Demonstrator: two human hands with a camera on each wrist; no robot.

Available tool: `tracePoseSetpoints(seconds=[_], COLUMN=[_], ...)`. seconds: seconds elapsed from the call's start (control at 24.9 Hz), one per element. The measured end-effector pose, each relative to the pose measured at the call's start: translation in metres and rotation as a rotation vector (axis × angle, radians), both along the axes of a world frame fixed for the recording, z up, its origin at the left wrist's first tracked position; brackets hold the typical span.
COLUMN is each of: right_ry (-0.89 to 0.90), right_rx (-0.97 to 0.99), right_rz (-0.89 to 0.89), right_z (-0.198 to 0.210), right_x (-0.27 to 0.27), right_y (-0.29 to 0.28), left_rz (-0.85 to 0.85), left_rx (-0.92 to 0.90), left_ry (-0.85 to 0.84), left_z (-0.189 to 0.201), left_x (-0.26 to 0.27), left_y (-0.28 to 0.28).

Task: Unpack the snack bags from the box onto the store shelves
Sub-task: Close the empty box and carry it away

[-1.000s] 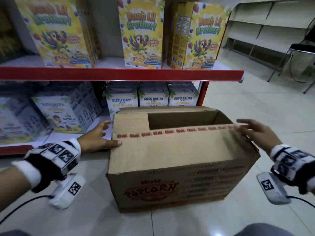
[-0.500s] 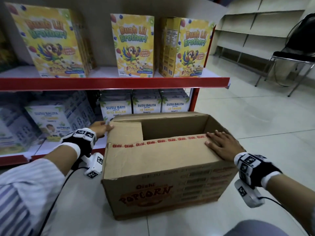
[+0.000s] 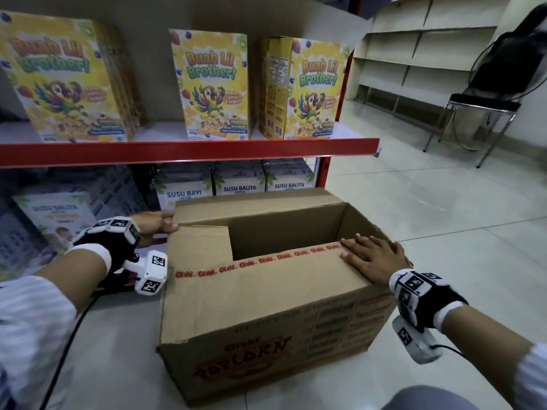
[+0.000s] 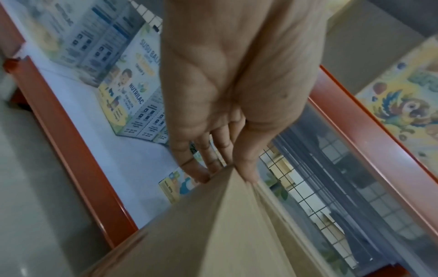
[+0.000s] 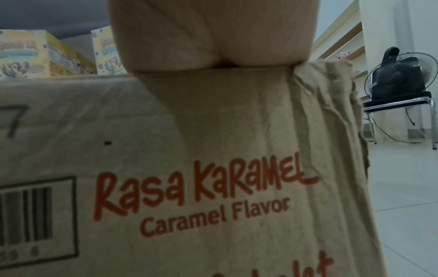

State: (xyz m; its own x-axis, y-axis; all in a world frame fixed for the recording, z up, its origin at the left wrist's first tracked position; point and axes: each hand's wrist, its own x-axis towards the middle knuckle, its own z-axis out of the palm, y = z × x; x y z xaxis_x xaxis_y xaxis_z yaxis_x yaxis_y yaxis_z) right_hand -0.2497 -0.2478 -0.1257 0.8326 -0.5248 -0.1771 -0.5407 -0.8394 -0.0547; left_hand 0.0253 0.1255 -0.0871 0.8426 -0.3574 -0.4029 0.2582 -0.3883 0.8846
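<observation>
A brown cardboard popcorn box stands on the floor in front of the shelves. Its top is partly open, and the gap shows only a dark inside with no snack bags in sight. My left hand is at the far left corner, where the left wrist view shows fingers and thumb pinching a cardboard flap edge. My right hand lies flat with straight fingers on the right end of the near flap, beside the red tape. In the right wrist view only the heel of the palm shows, above the printed box side.
A red-edged shelf carries yellow cereal boxes. The lower shelf holds milk powder boxes right behind the cardboard box. Bare cream shelving and a chair with a dark bag stand at the back right. Tiled floor lies to the right.
My left hand went from the box's left side to its far left corner. My right hand came off the right edge and settled flat on the near flap.
</observation>
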Motion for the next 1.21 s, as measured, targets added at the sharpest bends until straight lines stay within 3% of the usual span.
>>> tracePoseSetpoints(seconds=[0.16, 0.28, 0.4, 0.56, 0.93, 1.21], right_ry=[-0.038, -0.221, -0.284, -0.228, -0.186, -0.222], right_rx=[0.003, 0.024, 0.028, 0.059, 0.001, 0.007], right_rz=[-0.006, -0.060, -0.161, -0.338, -0.292, -0.302], right_z=[-0.002, -0.002, -0.004, -0.002, 0.003, 0.005], right_x=[-0.002, -0.004, -0.005, 0.001, -0.030, -0.060], right_y=[0.001, 0.001, -0.001, -0.004, 0.007, 0.015], left_rz=[-0.042, -0.144, -0.056, -0.010, -0.088, 0.020], left_rx=[-0.082, -0.181, -0.433, -0.538, -0.501, -0.415], left_ry=[0.026, 0.125, 0.288, 0.331, 0.274, 0.200], left_z=[0.002, 0.005, 0.005, -0.004, 0.000, 0.001], left_x=[-0.003, -0.008, -0.012, -0.021, -0.054, -0.070], left_y=[0.011, 0.022, 0.036, 0.045, 0.042, 0.031])
